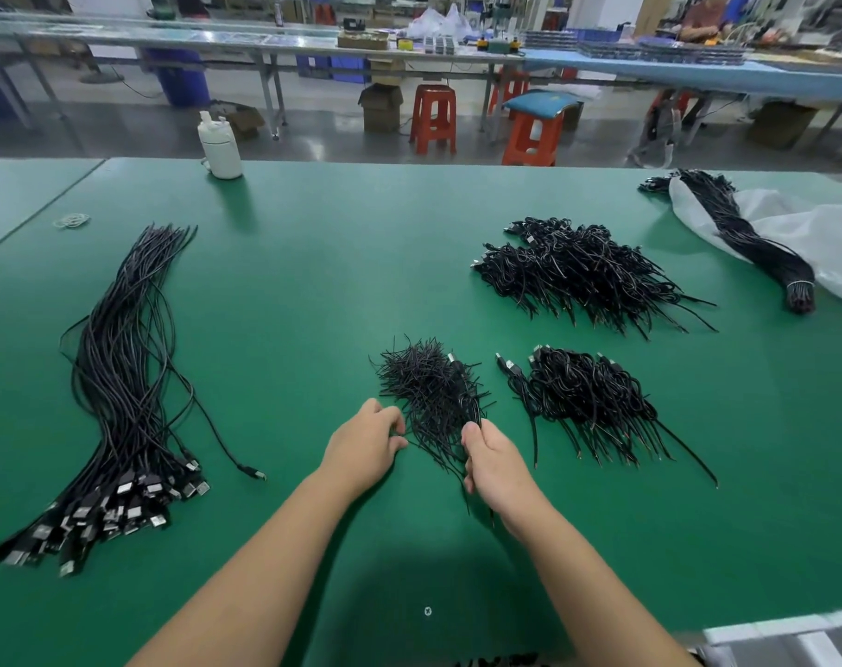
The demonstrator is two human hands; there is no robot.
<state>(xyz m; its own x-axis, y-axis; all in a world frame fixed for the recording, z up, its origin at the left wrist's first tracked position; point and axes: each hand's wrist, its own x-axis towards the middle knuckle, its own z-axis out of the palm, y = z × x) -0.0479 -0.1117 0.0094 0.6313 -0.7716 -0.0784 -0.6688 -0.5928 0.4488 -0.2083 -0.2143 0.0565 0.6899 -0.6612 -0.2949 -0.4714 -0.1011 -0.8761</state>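
R hand grips a few thin wires at near edge of wire pile, mid-table. L hand at pile's left edge, fingers curled; can't tell if it pinches any. Cable heap just right of pile, bigger heap behind. Long bundle well left. Bottle at far edge.
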